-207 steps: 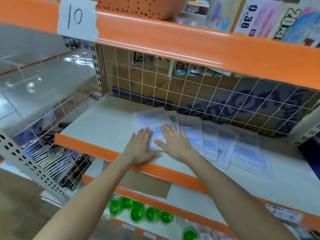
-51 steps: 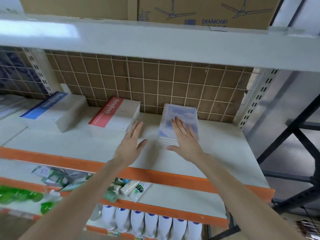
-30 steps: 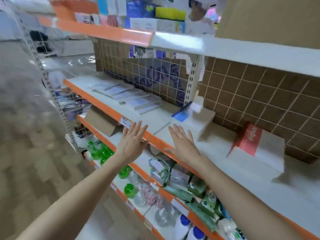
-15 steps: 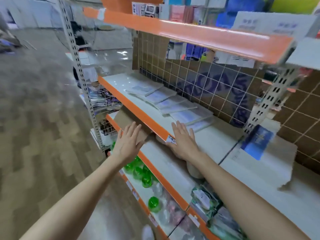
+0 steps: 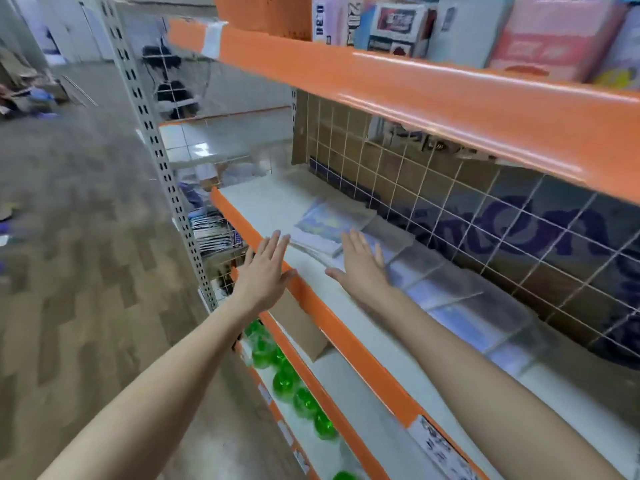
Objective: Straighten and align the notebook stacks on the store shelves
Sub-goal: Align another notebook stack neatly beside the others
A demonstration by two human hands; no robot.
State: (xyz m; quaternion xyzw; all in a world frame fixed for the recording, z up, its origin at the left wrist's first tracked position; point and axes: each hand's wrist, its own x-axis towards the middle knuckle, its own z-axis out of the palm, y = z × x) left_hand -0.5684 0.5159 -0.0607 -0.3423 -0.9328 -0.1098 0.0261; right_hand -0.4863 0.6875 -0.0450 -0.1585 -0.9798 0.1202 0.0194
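A row of pale blue notebook stacks in clear wrap lies on the white shelf (image 5: pixel 266 206), running from far left to near right. The leftmost stack (image 5: pixel 325 226) sits askew, overlapping the stack beside it (image 5: pixel 401 258). More stacks (image 5: pixel 485 327) follow toward me, blurred. My right hand (image 5: pixel 362 266) reaches flat over the shelf, fingers straight, at the near corner of the leftmost stack. My left hand (image 5: pixel 265 273) hovers flat over the shelf's orange front edge (image 5: pixel 346 334), just left of that stack, holding nothing.
An orange upper shelf (image 5: pixel 450 102) with boxed goods overhangs close above. A wire grid backing (image 5: pixel 467 209) closes the rear. A perforated upright post (image 5: pixel 156 161) stands at the left end. Green bottles (image 5: pixel 287 379) and a cardboard piece (image 5: pixel 301 327) sit on lower shelves. Wood-pattern floor lies left.
The view has swung left along the shelf to the flat notebook row. Both hands have moved up and forward from below the orange edge to the leftmost stack.
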